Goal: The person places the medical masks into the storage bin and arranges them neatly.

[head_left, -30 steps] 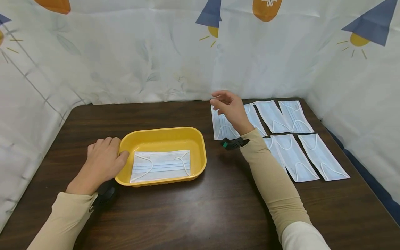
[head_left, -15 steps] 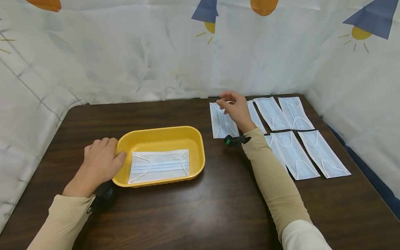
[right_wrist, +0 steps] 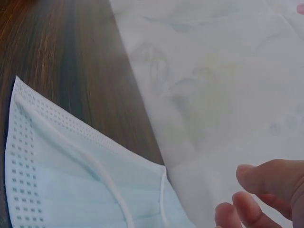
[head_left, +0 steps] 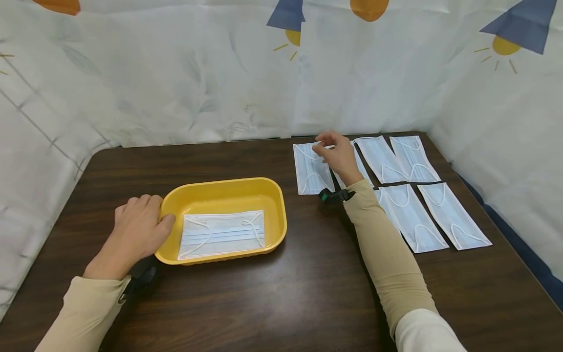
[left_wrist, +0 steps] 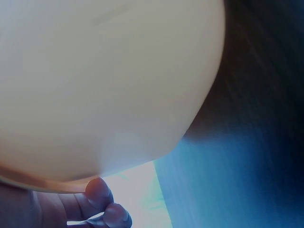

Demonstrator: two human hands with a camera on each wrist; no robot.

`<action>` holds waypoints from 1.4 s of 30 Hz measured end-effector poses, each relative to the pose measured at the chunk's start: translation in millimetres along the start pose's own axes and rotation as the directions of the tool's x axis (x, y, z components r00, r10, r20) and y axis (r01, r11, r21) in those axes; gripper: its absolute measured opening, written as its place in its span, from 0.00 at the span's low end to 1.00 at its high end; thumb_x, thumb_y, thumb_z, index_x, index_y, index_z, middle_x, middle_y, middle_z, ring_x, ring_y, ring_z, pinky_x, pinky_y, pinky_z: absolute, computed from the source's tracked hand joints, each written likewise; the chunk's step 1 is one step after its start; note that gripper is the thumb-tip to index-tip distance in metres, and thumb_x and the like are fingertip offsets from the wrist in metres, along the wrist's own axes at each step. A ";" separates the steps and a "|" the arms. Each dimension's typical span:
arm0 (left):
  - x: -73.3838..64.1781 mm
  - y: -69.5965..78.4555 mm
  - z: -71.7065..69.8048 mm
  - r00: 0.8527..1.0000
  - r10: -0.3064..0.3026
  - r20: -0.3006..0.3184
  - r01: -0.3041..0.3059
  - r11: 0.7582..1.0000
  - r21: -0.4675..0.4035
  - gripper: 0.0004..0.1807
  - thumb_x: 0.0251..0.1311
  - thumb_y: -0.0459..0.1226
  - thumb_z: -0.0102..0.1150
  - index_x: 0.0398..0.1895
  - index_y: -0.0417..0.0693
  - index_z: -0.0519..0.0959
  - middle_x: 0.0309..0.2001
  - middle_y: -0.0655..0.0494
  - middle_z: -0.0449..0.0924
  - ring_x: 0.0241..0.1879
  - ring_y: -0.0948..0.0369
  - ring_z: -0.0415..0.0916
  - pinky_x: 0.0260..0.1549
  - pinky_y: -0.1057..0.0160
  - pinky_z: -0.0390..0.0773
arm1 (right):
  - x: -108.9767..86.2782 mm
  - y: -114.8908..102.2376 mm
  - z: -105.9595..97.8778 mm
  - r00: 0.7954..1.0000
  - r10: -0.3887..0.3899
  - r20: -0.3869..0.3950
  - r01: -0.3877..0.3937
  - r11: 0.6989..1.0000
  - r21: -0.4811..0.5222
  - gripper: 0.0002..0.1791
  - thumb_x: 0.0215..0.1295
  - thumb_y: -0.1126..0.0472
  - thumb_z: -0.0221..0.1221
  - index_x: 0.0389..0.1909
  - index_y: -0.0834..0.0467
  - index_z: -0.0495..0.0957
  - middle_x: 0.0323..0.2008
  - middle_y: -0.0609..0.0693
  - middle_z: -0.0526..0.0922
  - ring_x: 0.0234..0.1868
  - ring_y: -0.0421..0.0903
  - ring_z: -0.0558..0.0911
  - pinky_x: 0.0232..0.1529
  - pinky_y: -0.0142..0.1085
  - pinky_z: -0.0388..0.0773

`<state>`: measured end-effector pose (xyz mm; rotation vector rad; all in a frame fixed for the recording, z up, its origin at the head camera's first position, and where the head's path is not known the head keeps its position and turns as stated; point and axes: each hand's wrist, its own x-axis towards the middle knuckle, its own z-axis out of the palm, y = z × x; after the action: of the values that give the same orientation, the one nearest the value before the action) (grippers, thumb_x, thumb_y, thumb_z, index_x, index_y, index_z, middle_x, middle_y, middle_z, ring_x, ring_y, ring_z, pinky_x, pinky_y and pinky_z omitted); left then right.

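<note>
My left hand (head_left: 136,232) grips the left end of a yellow plastic tray (head_left: 220,193). In the left wrist view, curled fingers (left_wrist: 97,190) show at the rim of the tray (left_wrist: 114,90). One pleated face mask (head_left: 222,237) lies flat in the tray, its ear loops on top. My right hand (head_left: 337,156) hovers at the back of the table with fingers loosely bent, holding nothing. It is just right of the leftmost face mask (head_left: 309,171) and partly hides another mask (head_left: 360,168). The right wrist view shows a mask (right_wrist: 71,185) beside the hand (right_wrist: 273,190), apart from it.
Several more light-blue masks, such as the front right one (head_left: 453,217), lie in two rows on the right of the dark wooden table (head_left: 264,303). A white printed curtain (head_left: 176,88) hangs along the table's back edge and both sides.
My right hand has shifted to the right and slightly lower, off the leftmost mask, which shows more fully now. The left hand keeps its grip on the tray, and the view has drifted slightly.
</note>
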<state>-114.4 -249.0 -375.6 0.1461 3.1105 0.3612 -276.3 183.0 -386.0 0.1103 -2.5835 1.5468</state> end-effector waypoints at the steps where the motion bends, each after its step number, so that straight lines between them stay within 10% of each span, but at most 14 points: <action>1: -0.2 -0.1 0.0 1.000 0.000 -0.001 0.000 1.000 0.000 0.25 0.68 0.42 0.47 0.53 0.23 0.72 0.40 0.34 0.74 0.41 0.39 0.65 0.43 0.37 0.62 | 0.5 1.0 -0.4 1.000 0.012 0.002 -0.012 1.000 -0.009 0.17 0.68 0.57 0.64 0.55 0.58 0.82 0.47 0.57 0.85 0.44 0.56 0.87 0.35 0.32 0.82; 22: -1.6 -0.7 0.9 1.000 0.001 -0.004 -0.001 1.000 -0.002 0.25 0.68 0.41 0.48 0.53 0.24 0.72 0.40 0.35 0.74 0.43 0.37 0.64 0.44 0.37 0.62 | 2.0 17.0 -11.1 0.981 0.190 0.032 -0.180 0.962 -0.207 0.23 0.67 0.55 0.65 0.61 0.57 0.80 0.53 0.59 0.86 0.39 0.51 0.86 0.35 0.33 0.79; 42: -0.2 -1.4 1.3 1.000 0.000 -0.012 0.000 1.000 0.009 0.25 0.68 0.42 0.49 0.53 0.24 0.72 0.41 0.34 0.74 0.42 0.38 0.64 0.44 0.37 0.62 | 4.4 26.1 -9.4 0.980 0.197 0.018 -0.181 0.931 -0.317 0.24 0.61 0.59 0.68 0.58 0.60 0.79 0.49 0.58 0.85 0.45 0.54 0.82 0.45 0.42 0.77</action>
<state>-114.3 -250.1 -377.2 0.1451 3.1240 0.3498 -283.3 203.7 -403.8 -0.1384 -2.9154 1.1723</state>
